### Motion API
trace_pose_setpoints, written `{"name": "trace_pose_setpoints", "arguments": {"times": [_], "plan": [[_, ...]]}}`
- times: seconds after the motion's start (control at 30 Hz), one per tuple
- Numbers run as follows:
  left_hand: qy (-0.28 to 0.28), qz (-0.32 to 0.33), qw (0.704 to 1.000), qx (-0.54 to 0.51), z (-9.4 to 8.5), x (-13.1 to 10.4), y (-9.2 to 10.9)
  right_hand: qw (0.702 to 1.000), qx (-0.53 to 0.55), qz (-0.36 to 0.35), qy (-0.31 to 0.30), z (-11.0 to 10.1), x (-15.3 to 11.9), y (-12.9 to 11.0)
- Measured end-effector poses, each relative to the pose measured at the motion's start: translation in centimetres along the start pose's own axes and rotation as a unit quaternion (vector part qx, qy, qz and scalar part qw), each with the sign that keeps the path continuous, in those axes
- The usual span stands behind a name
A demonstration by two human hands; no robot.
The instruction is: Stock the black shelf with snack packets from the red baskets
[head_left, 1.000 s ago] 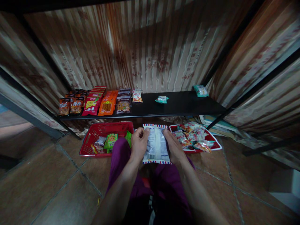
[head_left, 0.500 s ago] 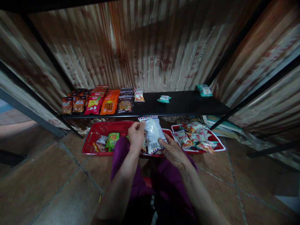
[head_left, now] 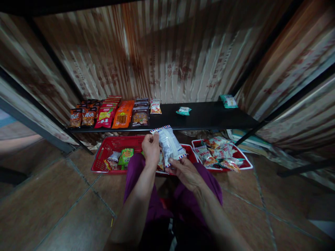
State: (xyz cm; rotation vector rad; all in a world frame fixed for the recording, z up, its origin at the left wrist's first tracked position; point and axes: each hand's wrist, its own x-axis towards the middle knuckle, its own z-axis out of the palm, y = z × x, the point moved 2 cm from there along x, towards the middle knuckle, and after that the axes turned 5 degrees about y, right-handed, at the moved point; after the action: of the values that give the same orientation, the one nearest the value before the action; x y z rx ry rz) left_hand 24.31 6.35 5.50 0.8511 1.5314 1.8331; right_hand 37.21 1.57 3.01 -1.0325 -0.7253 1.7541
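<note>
Between my hands is a white snack bag [head_left: 169, 143] with red-and-blue striped ends, its printed back toward me. My left hand [head_left: 151, 149] pinches its upper left corner. At the bottom edge, my right hand [head_left: 184, 170] grips it with thumb on top and fingers beneath. The bag is tilted above a red basket [head_left: 192, 150], whose contents are mostly hidden by the bag and my hands. Straight ahead, a similar small white-and-red snack bag [head_left: 156, 106] stands on the black shelf [head_left: 201, 120].
Orange, red and dark snack packets [head_left: 123, 114] fill the shelf's left part. Two teal bags [head_left: 184, 111] lie farther right. A red basket [head_left: 104, 153] with green packets sits at left, and a white-rimmed basket [head_left: 247, 164] of snack bags at right. Black posts [head_left: 251, 132] frame the shelf.
The white snack bag has turned anticlockwise, its top leaning left. My right hand has shifted down and left along its bottom edge, while my left hand stays at the upper corner.
</note>
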Motion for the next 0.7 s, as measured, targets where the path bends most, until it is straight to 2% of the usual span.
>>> {"name": "trace_pose_setpoints", "arguments": {"times": [0.13, 0.3, 0.4, 0.6, 0.7], "plan": [[0.006, -0.007, 0.999, -0.033, -0.2, 0.4, 0.1, 1.0, -0.025, -0.01, 0.01, 0.3, -0.2, -0.7], [-0.004, -0.103, 0.989, -0.108, -0.1, 0.7, 0.3, 0.999, -0.035, -0.012, 0.015, 0.2, -0.4, -1.4], [-0.023, -0.131, 0.984, -0.122, -0.2, 0.6, 0.7, 0.999, -0.03, -0.018, 0.023, 0.4, -0.6, -1.6], [-0.159, -0.18, 0.963, -0.124, -0.5, -1.3, 1.4, 0.998, -0.001, -0.036, 0.05, 1.0, -0.5, -1.5], [-0.191, -0.19, 0.953, -0.138, -0.3, -2.3, 1.1, 0.997, -0.001, -0.043, 0.07, 0.8, -0.2, -1.3]]}}
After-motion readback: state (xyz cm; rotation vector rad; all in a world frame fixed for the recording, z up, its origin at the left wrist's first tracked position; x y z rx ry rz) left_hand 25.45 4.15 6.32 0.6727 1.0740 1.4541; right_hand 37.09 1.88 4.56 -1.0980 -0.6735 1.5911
